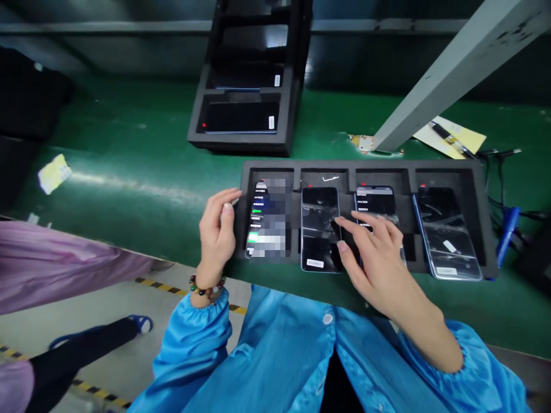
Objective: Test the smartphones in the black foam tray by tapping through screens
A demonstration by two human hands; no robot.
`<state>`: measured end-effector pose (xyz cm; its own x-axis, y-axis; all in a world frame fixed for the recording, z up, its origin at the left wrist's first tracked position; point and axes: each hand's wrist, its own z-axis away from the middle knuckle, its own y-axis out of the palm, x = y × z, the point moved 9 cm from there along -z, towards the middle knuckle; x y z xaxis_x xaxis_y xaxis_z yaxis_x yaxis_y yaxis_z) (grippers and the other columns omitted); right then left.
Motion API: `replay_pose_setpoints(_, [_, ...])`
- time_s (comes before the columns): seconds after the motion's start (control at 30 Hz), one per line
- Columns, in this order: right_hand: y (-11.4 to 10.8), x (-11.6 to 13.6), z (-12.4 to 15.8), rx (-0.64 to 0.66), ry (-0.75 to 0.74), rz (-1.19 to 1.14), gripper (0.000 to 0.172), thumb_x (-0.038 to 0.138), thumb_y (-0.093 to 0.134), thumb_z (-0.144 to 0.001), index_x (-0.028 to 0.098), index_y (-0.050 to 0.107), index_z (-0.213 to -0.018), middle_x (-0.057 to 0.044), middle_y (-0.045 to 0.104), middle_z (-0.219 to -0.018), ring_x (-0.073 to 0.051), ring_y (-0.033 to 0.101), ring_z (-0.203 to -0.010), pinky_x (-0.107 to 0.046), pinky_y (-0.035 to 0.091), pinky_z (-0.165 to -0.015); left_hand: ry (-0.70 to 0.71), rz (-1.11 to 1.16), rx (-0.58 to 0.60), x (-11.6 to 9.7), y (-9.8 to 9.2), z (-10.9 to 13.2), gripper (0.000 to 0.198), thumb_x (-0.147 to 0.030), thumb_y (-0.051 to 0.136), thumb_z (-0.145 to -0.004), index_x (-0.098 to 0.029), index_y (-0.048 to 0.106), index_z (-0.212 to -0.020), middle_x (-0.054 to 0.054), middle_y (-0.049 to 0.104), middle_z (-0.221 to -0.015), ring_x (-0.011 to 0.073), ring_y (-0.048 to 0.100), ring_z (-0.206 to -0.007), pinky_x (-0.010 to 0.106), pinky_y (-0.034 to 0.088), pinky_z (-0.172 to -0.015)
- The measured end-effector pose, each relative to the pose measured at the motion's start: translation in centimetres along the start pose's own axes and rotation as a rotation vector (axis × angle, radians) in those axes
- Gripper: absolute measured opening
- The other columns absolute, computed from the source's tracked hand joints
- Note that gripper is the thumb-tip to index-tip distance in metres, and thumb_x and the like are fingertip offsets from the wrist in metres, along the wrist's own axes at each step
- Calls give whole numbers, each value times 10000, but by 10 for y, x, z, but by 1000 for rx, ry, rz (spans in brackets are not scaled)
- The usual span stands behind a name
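Observation:
A black foam tray (297,215) holds several smartphones side by side. My left hand (217,229) is at the tray's left edge, thumb folded in against the fingers. A small pale bit shows near its fingertips, too small to name. Closest to it is a phone (258,223) with a lit screen of list lines, partly pixelated. My right hand (376,252) is spread, index finger and thumb at the right side of a dark-screened phone (319,229). Beneath that hand lies a lit phone (374,198), partly covered. The rightmost phone (450,232) is tilted, with film and white labels on it.
Behind stands a stack of black trays (241,139) with dark phones. A grey post (430,86) slants up from the green bench (142,172). Papers and a pen (447,137), cables and a blue tool (508,235) lie right. Another person's pink garment (64,258) shows left.

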<state>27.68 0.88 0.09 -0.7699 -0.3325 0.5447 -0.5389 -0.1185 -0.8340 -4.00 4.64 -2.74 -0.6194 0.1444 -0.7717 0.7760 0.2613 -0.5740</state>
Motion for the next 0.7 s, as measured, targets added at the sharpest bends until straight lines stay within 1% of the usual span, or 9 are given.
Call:
replay_pose_setpoints(0.07, [7, 4, -1, 19, 22, -8, 416, 281, 500, -1113, 241, 511, -1527, -120, 756, -1383, -356, 500, -1526, -635, 302, -1251, -61, 43, -8, 5, 7, 7, 414, -501, 443, -1148, -323, 713, -1404, 68, 717, -1464, 273, 658, -1394, 521, 502, -1229])
replay_pose_setpoints(0.13, [9, 9, -1, 7, 31, -10, 430, 282, 491, -1107, 245, 511, -1534, -136, 757, -1357, -364, 506, -1518, -646, 309, -1244, -89, 70, -19, 7, 11, 13, 435, -525, 430, -1148, -318, 679, -1438, 78, 709, -1481, 273, 660, -1402, 515, 504, -1231])
replay_pose_setpoints(0.23, [9, 16, -2, -26, 33, 9, 453, 276, 504, -1087, 257, 514, -1539, -137, 772, -1267, -378, 515, -1500, -652, 320, -1226, -89, 100, -29, 6, 13, 18, 448, -546, 424, -1145, -313, 647, -1457, 92, 691, -1510, 280, 654, -1425, 515, 509, -1232])
replay_pose_setpoints(0.33, [9, 21, -5, -58, 31, 18, 446, 255, 495, -1082, 271, 523, -1527, -126, 780, -1206, -375, 532, -1479, -634, 350, -1197, -62, 110, -14, 3, 14, 19, 441, -548, 448, -1137, -308, 632, -1457, 101, 654, -1566, 291, 620, -1479, 533, 477, -1270])
replay_pose_setpoints(0.43, [8, 20, -5, -43, 24, 18, 416, 253, 480, -1095, 280, 527, -1507, -114, 783, -1260, -351, 552, -1477, -625, 340, -1222, -71, 137, -21, 6, 13, 18, 423, -544, 451, -1136, -309, 647, -1427, 95, 653, -1571, 292, 618, -1482, 544, 470, -1279])
replay_pose_setpoints(0.57, [-1, 6, 1, -38, 52, 30, 404, 292, 473, -1121, 276, 502, -1523, -111, 734, -1428, -323, 527, -1522, -613, 275, -1289, -104, 164, -33, 13, 11, 17, 416, -537, 451, -1138, -304, 658, -1413, 97, 672, -1545, 285, 637, -1453, 538, 493, -1260])
replay_pose_setpoints(0.63, [-5, 0, 5, -54, 77, 3, 395, 300, 459, -1131, 287, 500, -1524, -100, 704, -1480, -305, 535, -1516, -596, 281, -1291, -96, 172, -32, 13, 11, 16, 412, -529, 460, -1138, -301, 661, -1416, 97, 667, -1549, 285, 639, -1449, 539, 493, -1258])
replay_pose_setpoints(0.7, [-4, -1, 5, -44, 83, -40, 383, 300, 454, -1135, 302, 508, -1514, -85, 686, -1503, -293, 528, -1522, -592, 279, -1297, -75, 164, -35, 9, 10, 15, 396, -519, 470, -1136, -302, 677, -1395, 91, 667, -1548, 283, 643, -1440, 536, 493, -1254])
